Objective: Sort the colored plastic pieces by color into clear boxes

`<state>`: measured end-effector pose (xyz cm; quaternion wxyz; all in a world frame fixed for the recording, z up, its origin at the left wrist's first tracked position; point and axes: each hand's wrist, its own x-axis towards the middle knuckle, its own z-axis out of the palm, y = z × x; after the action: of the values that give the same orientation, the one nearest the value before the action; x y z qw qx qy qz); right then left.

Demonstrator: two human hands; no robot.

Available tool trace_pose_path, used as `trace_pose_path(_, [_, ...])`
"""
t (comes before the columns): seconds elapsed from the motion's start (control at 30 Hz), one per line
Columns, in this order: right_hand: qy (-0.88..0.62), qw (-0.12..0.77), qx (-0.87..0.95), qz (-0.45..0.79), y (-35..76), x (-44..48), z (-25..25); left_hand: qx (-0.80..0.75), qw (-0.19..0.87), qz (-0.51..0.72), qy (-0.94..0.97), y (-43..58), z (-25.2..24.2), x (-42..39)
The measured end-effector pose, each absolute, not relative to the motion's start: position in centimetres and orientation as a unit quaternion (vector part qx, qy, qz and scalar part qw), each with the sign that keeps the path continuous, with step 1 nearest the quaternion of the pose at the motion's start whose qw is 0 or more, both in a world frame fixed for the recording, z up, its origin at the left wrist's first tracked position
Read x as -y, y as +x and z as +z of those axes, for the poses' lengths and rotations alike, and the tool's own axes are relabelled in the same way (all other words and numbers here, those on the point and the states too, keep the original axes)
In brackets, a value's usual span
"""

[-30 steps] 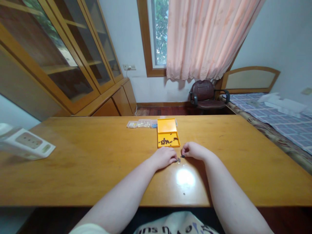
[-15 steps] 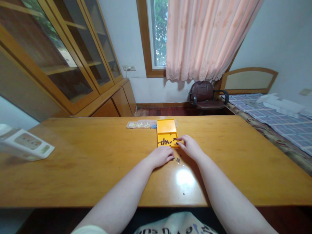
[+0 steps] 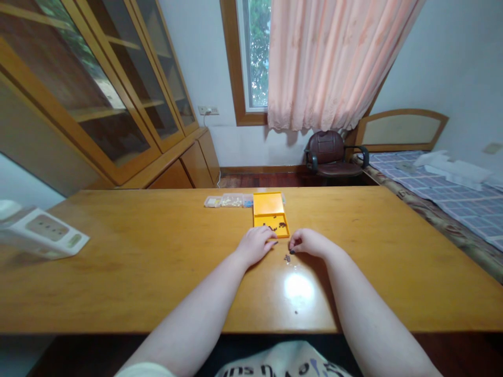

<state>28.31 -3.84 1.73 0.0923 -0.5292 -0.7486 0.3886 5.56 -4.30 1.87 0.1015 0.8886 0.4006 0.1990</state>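
Both my hands rest on a wooden table [image 3: 137,262] just in front of a small open orange box [image 3: 270,212] holding several tiny dark pieces. My left hand [image 3: 256,244] lies with fingers loosely curled, its fingertips at the box's near edge; whether it holds anything is hidden. My right hand [image 3: 310,242] is pinched, fingertips down on the table, apparently on a tiny dark piece. A few small dark pieces [image 3: 287,258] lie on the table between the hands.
Clear plastic compartment boxes [image 3: 230,200] sit left of the orange box. A white device [image 3: 41,233] lies at the table's left edge. A chair [image 3: 334,153], a bed [image 3: 451,196] and glass-door cabinets [image 3: 118,94] stand beyond.
My right hand reached to the orange box, then came back to the table in a pinch. My left hand moved forward to the box's near edge, away from the loose pieces.
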Motion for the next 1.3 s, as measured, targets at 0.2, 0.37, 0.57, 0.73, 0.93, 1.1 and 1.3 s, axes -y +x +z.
trace_pose_path(0.2, [-0.529,0.089,0.768,0.35,28.3,4.0,2.3,-0.261,0.137,0.119,0.948,6.8,1.9,5.5])
trace_pose_path(0.37, [-0.552,0.183,0.765,0.275,27.4,3.9,2.7,-0.276,0.147,0.118,0.942,7.0,1.7,5.4])
trace_pose_path(0.57, [-0.564,0.298,0.747,0.186,26.8,3.7,2.6,-0.279,0.151,0.126,0.94,7.1,1.5,5.2])
trace_pose_path(0.73, [-0.539,0.158,0.747,0.355,28.3,3.8,2.2,-0.284,0.147,0.124,0.939,7.0,1.3,5.0])
trace_pose_path(0.93, [-0.487,0.088,0.742,0.452,28.1,4.5,2.6,-0.308,0.135,0.112,0.935,6.4,1.6,4.7])
trace_pose_path(1.1, [-0.49,0.063,0.76,0.422,27.5,4.8,2.6,-0.347,0.119,0.114,0.923,5.7,1.8,4.5])
trace_pose_path(1.3, [-0.485,0.105,0.793,0.352,26.5,4.7,2.3,-0.323,0.129,0.114,0.931,5.5,2.0,4.4])
